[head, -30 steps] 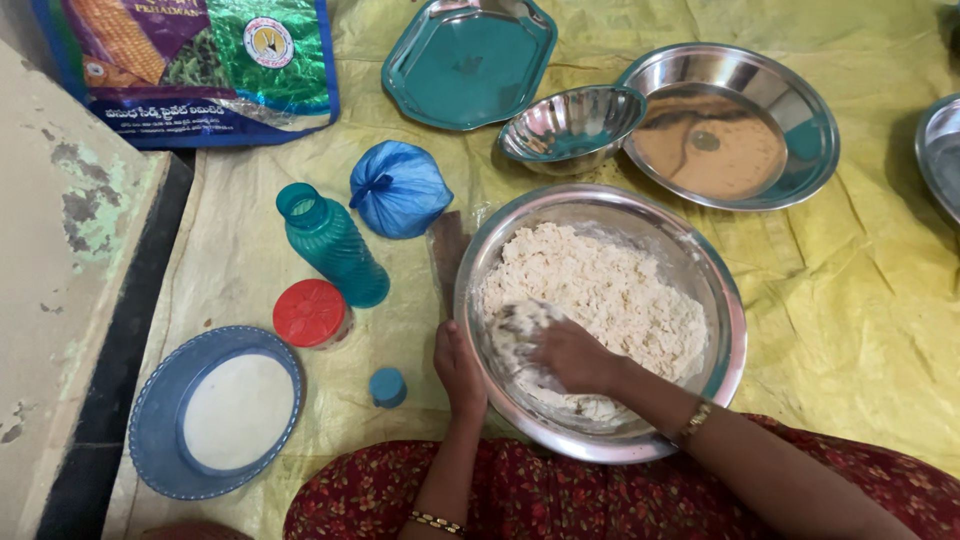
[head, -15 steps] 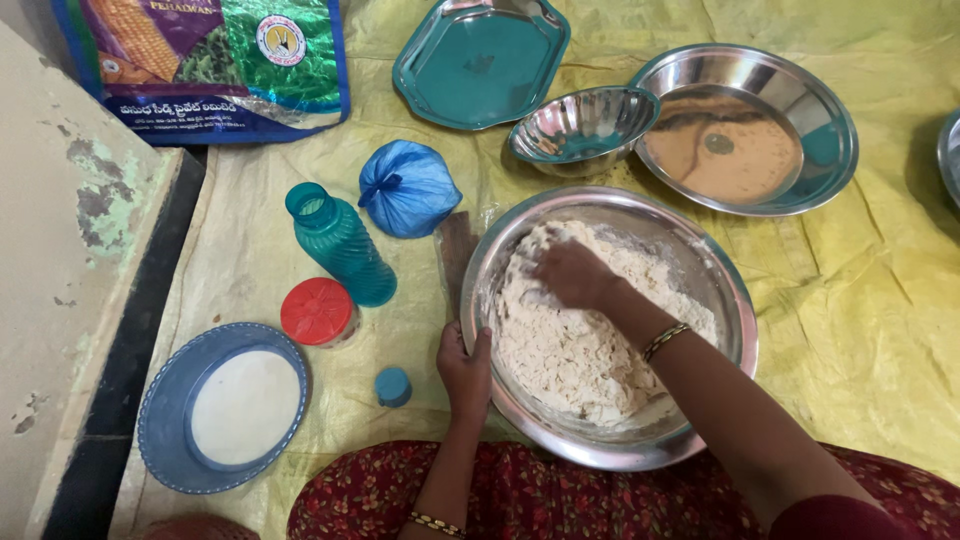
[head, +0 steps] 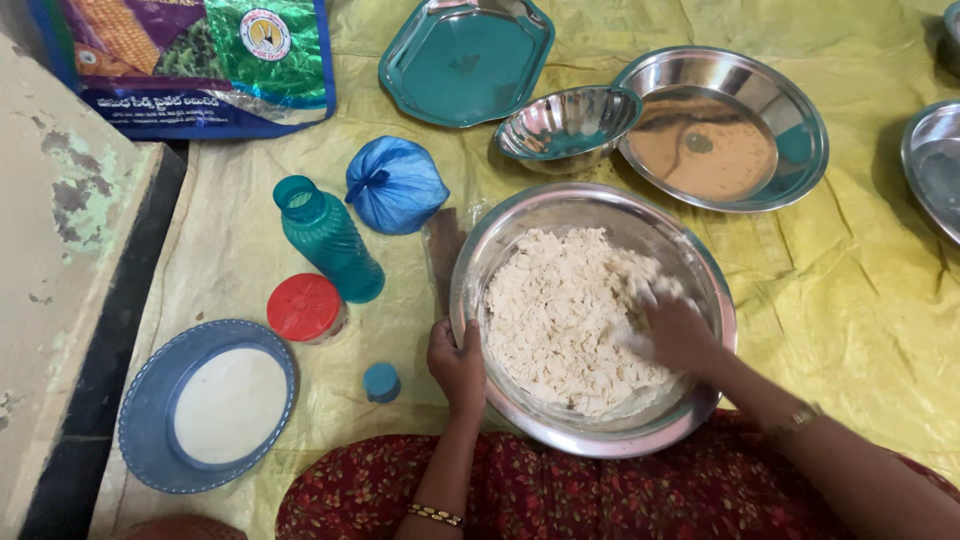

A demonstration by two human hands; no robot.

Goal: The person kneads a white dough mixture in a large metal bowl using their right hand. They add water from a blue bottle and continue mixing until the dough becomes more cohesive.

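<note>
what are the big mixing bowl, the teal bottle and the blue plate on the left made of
The mixing bowl looks like polished stainless steel: silvery, with mirror-like reflections on its rim. The left hand grips that rim. The teal bottle seems to be translucent plastic, since light passes through its tinted wall. The blue plate is probably matte plastic, dull and evenly coloured, though enamel cannot be ruled out.
</note>
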